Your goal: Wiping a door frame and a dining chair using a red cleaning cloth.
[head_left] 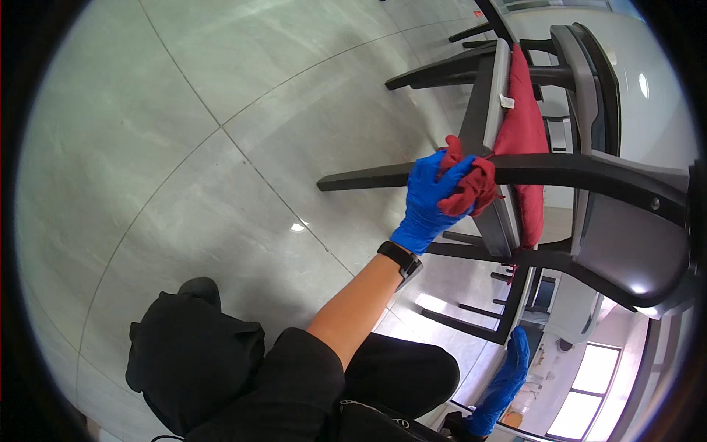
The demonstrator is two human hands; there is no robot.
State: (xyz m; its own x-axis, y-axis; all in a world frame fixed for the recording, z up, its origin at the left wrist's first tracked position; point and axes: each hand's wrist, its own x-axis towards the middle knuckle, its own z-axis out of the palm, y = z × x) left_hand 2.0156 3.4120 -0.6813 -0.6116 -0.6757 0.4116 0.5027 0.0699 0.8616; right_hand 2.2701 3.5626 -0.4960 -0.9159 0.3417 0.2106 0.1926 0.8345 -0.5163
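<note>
My left hand (433, 193), in a blue glove with a dark watch band at the wrist, grips a crumpled red cloth (472, 185). The cloth lies against the dark frame of a chair (552, 168), where the front leg, seat edge and armrest piece meet. On the chair's seat is a red cushion (522, 127) with a small white tag. My right hand (511, 359), also gloved in blue, is at the lower right, seen nearly edge-on with its fingers extended; no object shows in it. The chair's grey back (629, 243) is at the right.
Grey floor tiles (221, 193) spread across the left. Another dark chair (594, 83) stands beyond, near a white rounded surface (646, 116). Dark furniture legs (464, 326) stick out below the near chair. A bright window (585, 387) lies at the lower right. My black-clothed knee (409, 370) is close below.
</note>
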